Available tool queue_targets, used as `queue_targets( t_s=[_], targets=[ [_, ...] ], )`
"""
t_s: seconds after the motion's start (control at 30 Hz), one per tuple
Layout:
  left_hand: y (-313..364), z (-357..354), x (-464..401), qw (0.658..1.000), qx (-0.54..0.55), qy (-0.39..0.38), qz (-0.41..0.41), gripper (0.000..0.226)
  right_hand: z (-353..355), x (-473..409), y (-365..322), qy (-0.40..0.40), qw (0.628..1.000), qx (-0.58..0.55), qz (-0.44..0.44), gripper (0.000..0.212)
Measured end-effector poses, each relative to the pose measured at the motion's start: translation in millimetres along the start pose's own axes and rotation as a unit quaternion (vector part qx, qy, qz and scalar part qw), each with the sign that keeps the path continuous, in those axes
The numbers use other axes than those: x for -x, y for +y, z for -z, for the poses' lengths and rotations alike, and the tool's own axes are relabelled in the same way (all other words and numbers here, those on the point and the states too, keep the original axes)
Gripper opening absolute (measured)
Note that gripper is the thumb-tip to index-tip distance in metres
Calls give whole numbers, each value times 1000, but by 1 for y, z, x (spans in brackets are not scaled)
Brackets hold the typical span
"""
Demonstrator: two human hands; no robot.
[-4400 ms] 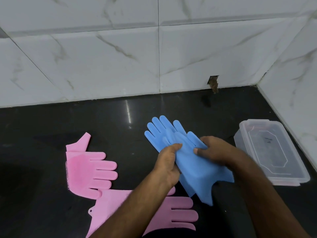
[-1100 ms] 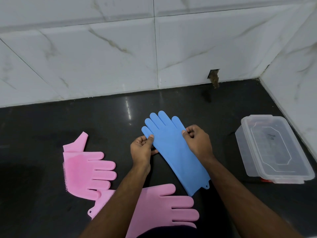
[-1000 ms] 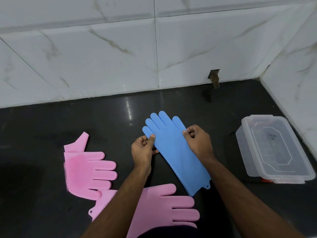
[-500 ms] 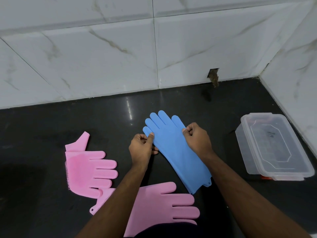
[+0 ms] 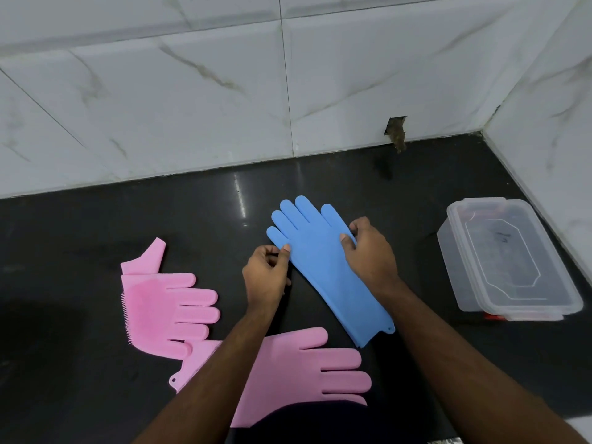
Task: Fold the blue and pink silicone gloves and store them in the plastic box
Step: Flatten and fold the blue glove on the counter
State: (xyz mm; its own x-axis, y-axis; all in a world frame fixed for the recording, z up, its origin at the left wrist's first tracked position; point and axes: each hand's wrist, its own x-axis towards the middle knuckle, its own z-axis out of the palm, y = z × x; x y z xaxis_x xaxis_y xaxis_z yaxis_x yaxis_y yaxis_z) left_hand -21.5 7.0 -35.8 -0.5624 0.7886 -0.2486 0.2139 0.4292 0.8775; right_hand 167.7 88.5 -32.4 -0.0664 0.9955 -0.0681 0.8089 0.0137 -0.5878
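Gloves on the counter, box shut

Blue silicone gloves lie stacked flat on our black countertop, fingers toward the marble tiles. Our left hand pinches their left edge; our right hand pinches the right edge. Two pink gloves lie nearer us, overlapping. The lidded clear plastic box sits well apart, at our right
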Motion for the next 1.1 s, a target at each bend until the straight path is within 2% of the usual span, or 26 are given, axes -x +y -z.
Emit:
queue_targets(
  t_s=[0.1,0.27,0.43,0.57,0.83,1.0,1.1],
  targets=[
    [0,-5,19,1000,5,-14,2,26,2,11,4,5,999,31,9,20],
    [-1,-16,50,998,-26,-61,17,30,10,29,21,18,1000,12,15,21],
    [4,-18,67,990,-5,-120,69,25,23,38,41,-1,1000,11,6,16],
    [8,-25,78,980,-6,-171,102,30,27,43,51,-10,1000,11,17,17],
    [14,-25,84,988,-20,-139,66,35,31,53,54,-11,1000,-1,20,14],
    [9,-26,87,977,-55,-189,78,34,37,61,62,-41,999,-9,-13,17],
    [4,-31,93,976,-88,-190,52,35,41,62,66,-59,998,-31,-10,18]
  ],
)
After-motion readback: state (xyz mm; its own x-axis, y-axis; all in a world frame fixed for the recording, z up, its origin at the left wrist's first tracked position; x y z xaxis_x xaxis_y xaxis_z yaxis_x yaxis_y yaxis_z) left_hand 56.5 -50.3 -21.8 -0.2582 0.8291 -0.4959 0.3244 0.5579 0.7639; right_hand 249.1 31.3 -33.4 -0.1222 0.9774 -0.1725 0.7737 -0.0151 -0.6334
